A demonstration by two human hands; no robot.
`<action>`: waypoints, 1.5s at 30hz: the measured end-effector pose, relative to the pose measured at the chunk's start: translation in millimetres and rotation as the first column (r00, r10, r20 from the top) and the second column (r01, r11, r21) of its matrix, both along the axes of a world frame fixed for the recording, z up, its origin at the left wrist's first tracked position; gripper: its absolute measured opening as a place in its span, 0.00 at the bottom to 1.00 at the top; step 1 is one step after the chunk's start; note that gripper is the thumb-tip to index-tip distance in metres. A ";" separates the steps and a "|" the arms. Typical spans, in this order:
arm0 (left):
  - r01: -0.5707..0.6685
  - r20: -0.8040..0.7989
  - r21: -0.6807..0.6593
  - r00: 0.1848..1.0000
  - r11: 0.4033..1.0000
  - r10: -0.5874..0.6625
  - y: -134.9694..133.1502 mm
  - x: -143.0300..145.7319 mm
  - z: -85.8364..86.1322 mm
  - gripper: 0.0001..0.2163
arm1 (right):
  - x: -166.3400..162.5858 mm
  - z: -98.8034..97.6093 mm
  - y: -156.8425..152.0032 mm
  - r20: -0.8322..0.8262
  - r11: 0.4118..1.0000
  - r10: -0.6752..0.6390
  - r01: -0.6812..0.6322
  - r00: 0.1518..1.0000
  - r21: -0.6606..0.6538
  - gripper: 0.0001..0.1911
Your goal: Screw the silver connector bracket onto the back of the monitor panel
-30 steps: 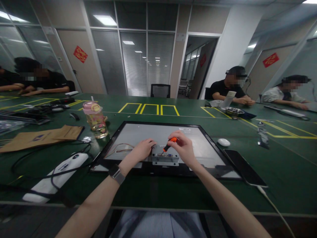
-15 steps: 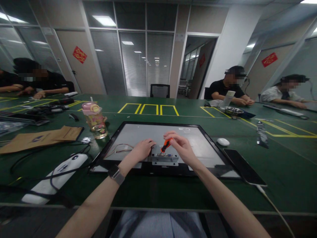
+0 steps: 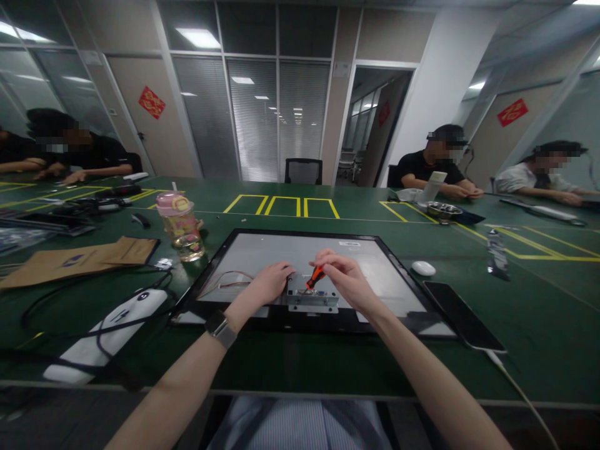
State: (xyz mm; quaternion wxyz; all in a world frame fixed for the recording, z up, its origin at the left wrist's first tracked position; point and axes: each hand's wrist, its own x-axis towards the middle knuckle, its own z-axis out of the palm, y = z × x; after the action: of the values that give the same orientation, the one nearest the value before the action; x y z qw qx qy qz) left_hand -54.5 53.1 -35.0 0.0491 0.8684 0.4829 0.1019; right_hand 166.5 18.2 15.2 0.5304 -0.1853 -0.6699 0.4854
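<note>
Table: green, its bare near edge point(image 3: 300, 369) toward the wearer; phone point(image 3: 464, 315) lies to the right, beside the panel.
Panel point(image 3: 379, 275): flat on the table, grey back up, black frame around it. Judged broad and fragile; best lifted by both side edges, with no pressure on the grey field.
Bracket point(image 3: 313, 301): on the panel near its front edge, at the middle. Metal, apparently light and stiff, smooth enough to slide; best steadied by its ends, clear of the connectors.
Left hand point(image 3: 272, 282): fingers forward at the bracket's left end; whether they grip or merely rest cannot be told.
Right hand point(image 3: 344, 275): pinching the screwdriver by its handle top.
Screwdriver point(image 3: 317, 275): tilted, lower end at the bracket's connectors; tip contact not discernible. Judged light and rigid; handle gives the best hold.
Wires point(image 3: 229, 275): loose on the panel's left, presumably limp.
Bottle point(image 3: 180, 225): upright, beyond the panel's left side.
Far side: co-workers seated.
</note>
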 end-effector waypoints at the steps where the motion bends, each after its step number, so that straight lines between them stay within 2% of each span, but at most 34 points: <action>1: 0.005 0.003 0.001 1.000 1.000 -0.005 0.5 -0.3 -0.6 0.20 | -0.3 -0.3 -0.7 0.003 1.000 0.009 -0.009 1.000 -0.013 0.09; 5: 0.008 0.012 0.013 1.000 1.000 -0.008 3.1 -1.2 -3.7 0.19 | -2.3 -0.5 -2.8 -0.010 0.998 0.036 -0.037 0.999 -0.046 0.13; 13: -0.002 0.009 -0.004 1.000 1.000 0.002 0.3 0.1 -0.5 0.20 | 0.0 -1.9 0.2 0.006 0.999 -0.042 0.041 0.999 0.029 0.07; 18: 0.009 0.010 0.020 1.000 1.000 -0.009 2.1 -1.2 -3.3 0.20 | 0.9 -2.8 -0.8 0.061 0.998 -0.041 0.038 0.997 0.040 0.14; 24: 0.001 -0.002 0.020 1.000 1.000 -0.001 3.5 -1.7 -5.4 0.20 | 0.4 2.3 -2.3 0.091 0.989 -0.096 0.085 0.991 0.123 0.16; 27: 0.000 0.005 0.014 1.000 1.000 0.000 1.1 -1.2 -3.2 0.20 | 1.3 3.0 -0.9 0.110 0.953 -0.242 0.215 0.964 0.213 0.13; 31: -0.003 0.018 0.005 1.000 1.000 0.003 -1.1 -0.7 -0.6 0.21 | 1.4 2.5 -0.9 0.081 0.854 -0.441 0.391 0.894 0.344 0.08; 33: -0.009 0.011 0.004 1.000 1.000 0.009 -1.2 -0.4 0.0 0.21 | 1.0 3.3 -2.9 0.086 0.840 -0.446 0.383 0.891 0.383 0.10; 37: -0.002 0.006 0.004 1.000 1.000 0.001 -1.1 0.5 0.6 0.21 | 0.3 5.0 -6.2 0.123 0.902 -0.307 0.247 0.944 0.354 0.18; 39: -0.001 0.008 0.004 1.000 1.000 0.001 -1.8 0.8 1.2 0.21 | 0.2 4.2 -5.1 0.136 0.918 -0.282 0.226 0.950 0.326 0.19; 41: -0.005 0.012 0.005 1.000 1.000 0.005 -2.8 0.9 2.0 0.21 | 0.3 2.6 -2.6 0.135 0.897 -0.347 0.286 0.928 0.336 0.16; 43: -0.005 0.020 0.004 1.000 1.000 0.005 -3.4 0.9 2.7 0.21 | 0.5 1.8 -0.7 0.102 0.837 -0.456 0.387 0.884 0.387 0.12; 45: -0.002 0.019 0.004 1.000 1.000 0.002 -3.2 0.8 2.7 0.21 | 0.8 2.6 -0.8 0.090 0.806 -0.498 0.422 0.863 0.414 0.10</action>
State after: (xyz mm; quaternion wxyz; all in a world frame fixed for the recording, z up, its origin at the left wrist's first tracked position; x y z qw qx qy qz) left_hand -53.7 49.9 -32.3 0.0520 0.8669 0.4832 0.1111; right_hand 167.3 17.4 17.7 0.5901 -0.2825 -0.7341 0.1817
